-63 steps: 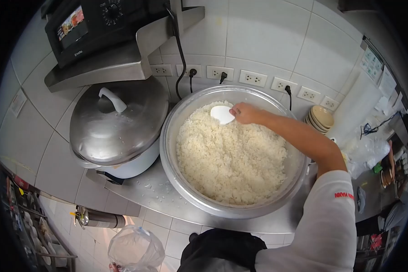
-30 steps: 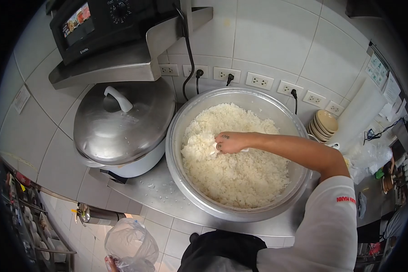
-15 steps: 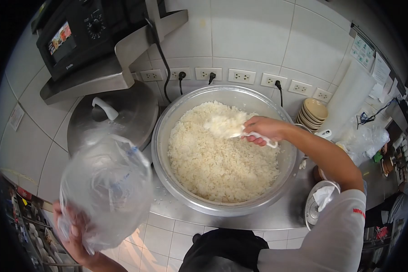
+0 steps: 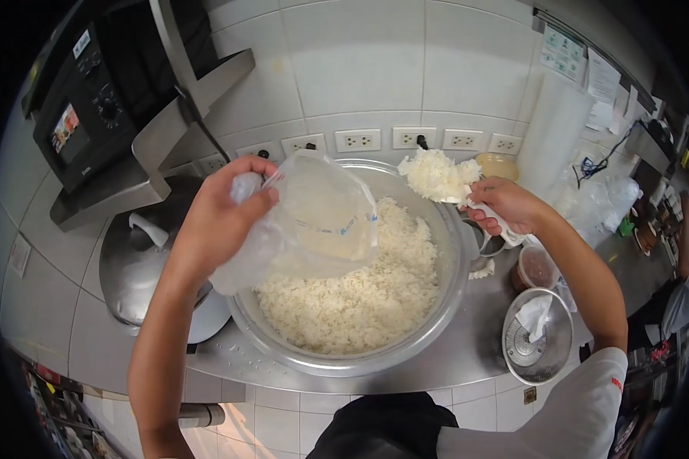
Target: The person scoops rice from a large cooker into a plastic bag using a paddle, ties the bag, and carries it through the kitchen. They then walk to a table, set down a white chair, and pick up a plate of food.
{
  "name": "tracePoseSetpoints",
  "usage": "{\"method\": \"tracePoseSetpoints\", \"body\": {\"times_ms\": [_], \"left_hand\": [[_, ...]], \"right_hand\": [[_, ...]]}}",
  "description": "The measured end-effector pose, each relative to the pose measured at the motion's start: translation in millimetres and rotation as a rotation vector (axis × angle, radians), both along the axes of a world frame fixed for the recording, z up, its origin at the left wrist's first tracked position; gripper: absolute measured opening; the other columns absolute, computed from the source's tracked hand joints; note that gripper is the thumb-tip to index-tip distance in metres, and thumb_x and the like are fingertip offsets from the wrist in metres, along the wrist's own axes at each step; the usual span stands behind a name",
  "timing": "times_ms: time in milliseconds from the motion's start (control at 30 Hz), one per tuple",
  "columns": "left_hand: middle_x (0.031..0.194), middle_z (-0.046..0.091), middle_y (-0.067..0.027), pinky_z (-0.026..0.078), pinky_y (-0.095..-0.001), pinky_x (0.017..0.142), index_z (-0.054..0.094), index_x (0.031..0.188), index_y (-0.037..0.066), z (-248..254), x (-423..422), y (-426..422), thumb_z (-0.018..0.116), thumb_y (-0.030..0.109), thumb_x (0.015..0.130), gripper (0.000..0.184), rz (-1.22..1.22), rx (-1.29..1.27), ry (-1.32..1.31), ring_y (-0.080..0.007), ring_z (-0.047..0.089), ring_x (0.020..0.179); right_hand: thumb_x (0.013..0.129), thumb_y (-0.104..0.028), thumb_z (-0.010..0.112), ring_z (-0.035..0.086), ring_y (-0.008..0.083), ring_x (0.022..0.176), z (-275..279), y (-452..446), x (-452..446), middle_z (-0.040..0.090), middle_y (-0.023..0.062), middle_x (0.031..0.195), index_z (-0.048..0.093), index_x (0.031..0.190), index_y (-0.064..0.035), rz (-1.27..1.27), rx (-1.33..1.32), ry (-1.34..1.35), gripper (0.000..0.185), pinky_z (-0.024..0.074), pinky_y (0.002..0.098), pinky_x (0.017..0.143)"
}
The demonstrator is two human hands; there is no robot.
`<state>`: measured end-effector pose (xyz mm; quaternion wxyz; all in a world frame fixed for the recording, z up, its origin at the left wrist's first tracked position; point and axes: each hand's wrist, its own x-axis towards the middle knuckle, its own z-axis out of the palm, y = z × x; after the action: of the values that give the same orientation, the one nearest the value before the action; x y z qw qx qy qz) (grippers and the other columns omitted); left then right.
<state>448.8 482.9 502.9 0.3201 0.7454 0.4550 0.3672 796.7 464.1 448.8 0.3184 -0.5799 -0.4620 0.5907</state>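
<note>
A large metal pot (image 4: 318, 366) stands on the counter, holding a broad bed of cooked white rice (image 4: 344, 317). Over its left part, my left hand (image 4: 233, 206) grips a clear plastic bag (image 4: 325, 210) by its edge, fingers closed round the film. The bag's wide mouth faces right, and rice shows through it. Above the pot's right rim, my right hand (image 4: 501, 205) is closed round the white handle of a rice paddle (image 4: 491, 216). A heaped clump of rice (image 4: 440, 176) covers the paddle's blade, apart from the bag.
Left of the pot are a domed metal lid (image 4: 142, 264) and a black microwave (image 4: 84, 134) on a steel shelf. A metal strainer (image 4: 540, 359), a tub of reddish-brown contents (image 4: 536, 268) and tan bowls (image 4: 499, 166) stand to the right. Wall sockets (image 4: 357, 140) line the back.
My left hand has brought the bag from the lower left up over the pot. My right hand has raised the paddle with rice out of the pot, towards the right. The view has shifted.
</note>
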Motion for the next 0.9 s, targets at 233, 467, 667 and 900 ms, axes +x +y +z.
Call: {"method": "tracePoseSetpoints", "body": {"times_ms": [233,467,667,900], "left_hand": [[0.072,0.056,-0.0035,0.041,-0.0256,0.059,0.057,0.087,0.004,-28.5,17.7,74.0,0.06,0.014,0.073,0.017,0.078,0.087,0.254,-0.0106,0.05,0.065],[0.07,0.058,-0.0081,0.042,-0.0277,0.06,0.06,0.086,0.001,-26.8,41.6,75.5,0.061,0.02,0.074,0.022,0.046,0.057,0.303,-0.0147,0.052,0.064],[0.07,0.057,-0.0042,0.041,-0.0263,0.059,0.059,0.086,0.003,-22.4,25.1,88.4,0.059,0.018,0.079,0.016,-0.022,0.041,0.161,-0.0118,0.051,0.065],[0.074,0.056,-0.0014,0.043,-0.0238,0.06,0.056,0.088,0.004,-26.1,-16.0,100.7,0.058,0.014,0.081,0.013,0.066,-0.158,-0.209,-0.0092,0.051,0.066]], "right_hand": [[0.086,-0.009,0.04,0.037,0.0095,0.045,2.7,2.4,-19.9,0.042,0.0025,0.061,0.047,0.087,0.0029,0.094,-0.011,0.024,0.014,0.0314,0.0241,0.038],[0.084,-0.007,0.042,0.048,0.0126,0.054,-24.0,43.2,-93.8,0.049,0.0068,0.069,0.046,0.096,0.0039,0.265,0.026,-0.173,0.017,0.0397,0.0254,0.043],[0.07,-0.001,0.048,0.061,0.0303,0.071,-25.4,86.9,-155.6,0.059,0.0232,0.082,0.056,0.086,0.0068,0.52,0.647,-1.008,0.019,0.0491,0.0369,0.059],[0.07,-0.002,0.052,0.06,0.033,0.078,5.4,93.1,-162.7,0.06,0.0211,0.08,0.059,0.086,0.0007,0.513,0.906,-1.191,0.017,0.0479,0.0402,0.069]]}}
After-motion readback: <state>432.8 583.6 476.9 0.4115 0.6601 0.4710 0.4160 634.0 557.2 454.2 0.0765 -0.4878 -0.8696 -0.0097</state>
